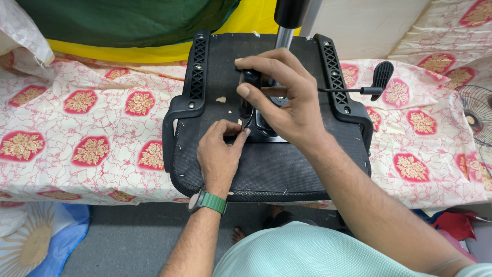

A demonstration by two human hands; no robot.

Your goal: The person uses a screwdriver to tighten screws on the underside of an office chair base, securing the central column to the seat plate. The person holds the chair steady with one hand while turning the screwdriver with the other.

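Hands meet at the middle of an upturned chair seat (266, 169), whose black fabric underside faces up on a bench (77, 133) covered with a cream cloth printed in red and gold. The right hand (287, 97) is closed around the black tilt mechanism (261, 123) bolted at the seat's centre, thumb and forefinger curled over its near-left edge. The left hand (220, 151), a green-strapped watch (207, 201) on its wrist, pinches something small and thin at the mechanism's near-left corner; what it grips is too small to make out.

The mechanism lies directly under both hands, just beyond the left fingertips, and the left hand is the nearer to the corner being worked. From there a chrome column (283, 37) runs away to the far side, so the long axis points away from the person. A slim lever with a black paddle handle (382, 74) juts out to the right. Two black ribbed arm brackets (197, 72) run near to far along the seat's left and right edges.

The right palm hides most of the mechanism and its bolts. The column's far end is cut off at the top edge. A fan grille (476, 115) shows partly at the right.
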